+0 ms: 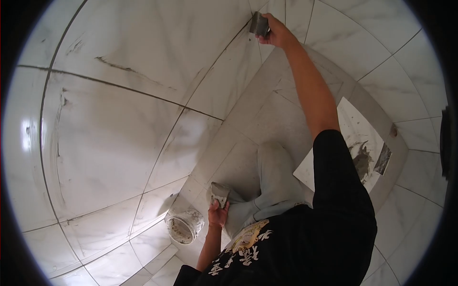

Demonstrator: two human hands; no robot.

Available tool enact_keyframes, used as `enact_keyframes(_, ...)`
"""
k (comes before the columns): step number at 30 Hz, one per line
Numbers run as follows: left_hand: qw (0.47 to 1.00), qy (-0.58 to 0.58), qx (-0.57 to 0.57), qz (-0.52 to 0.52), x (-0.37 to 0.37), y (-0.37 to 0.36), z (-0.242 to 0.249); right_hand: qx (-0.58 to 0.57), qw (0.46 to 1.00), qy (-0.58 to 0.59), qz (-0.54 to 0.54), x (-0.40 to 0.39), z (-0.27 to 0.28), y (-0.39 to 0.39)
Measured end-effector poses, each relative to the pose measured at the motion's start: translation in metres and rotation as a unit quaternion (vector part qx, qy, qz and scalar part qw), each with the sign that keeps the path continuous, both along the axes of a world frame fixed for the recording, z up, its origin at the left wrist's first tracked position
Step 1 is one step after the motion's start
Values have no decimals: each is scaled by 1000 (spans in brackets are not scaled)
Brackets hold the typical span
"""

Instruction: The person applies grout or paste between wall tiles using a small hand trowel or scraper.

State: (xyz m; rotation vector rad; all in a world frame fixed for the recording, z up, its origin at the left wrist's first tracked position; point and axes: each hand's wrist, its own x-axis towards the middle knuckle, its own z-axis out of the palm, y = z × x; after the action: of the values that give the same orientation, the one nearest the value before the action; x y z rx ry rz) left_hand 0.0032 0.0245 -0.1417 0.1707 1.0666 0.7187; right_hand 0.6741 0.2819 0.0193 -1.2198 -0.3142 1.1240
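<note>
- One grey-smeared bucket — mouth in view, inside coated too
- Left hand: fingers closed round a grey-caked spatula, just beside the bucket
- Right hand, arm outstretched: fingers curled round a dark flat scraper — at the marbled tiles, contact unclear
- White board, grey paste on it

My right hand stretched far out from where I watch remotely, gripping a grey flat tool at the marbled tiles, my left hand low, holding a smeared scraper near a crusted bucket, a white board bearing grey paste.
</note>
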Motion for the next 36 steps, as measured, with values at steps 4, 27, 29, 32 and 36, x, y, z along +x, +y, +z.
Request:
enact_keyframes(4, 1000, -9, 3, 0, 2, -1, 3, 10, 1000, 0, 14, -38, 4, -9)
enact_keyframes(27, 998, -14, 51, 31, -3, -14, -2, 1, 996, 2, -91, -115, -32, -41)
enact_keyframes(29, 998, -9, 49, 27, -1, -12, -2, -52, 991, -64, -103, -58, -33, -29)
enact_keyframes(32, 999, 7, 35, 14, 2, -6, 4, -57, 988, -101, -99, -18, -35, -12)
enact_keyframes(36, 1000, 0, 15, 26, 6, -3, 4, -20, 990, -110, -86, -22, -43, 8)
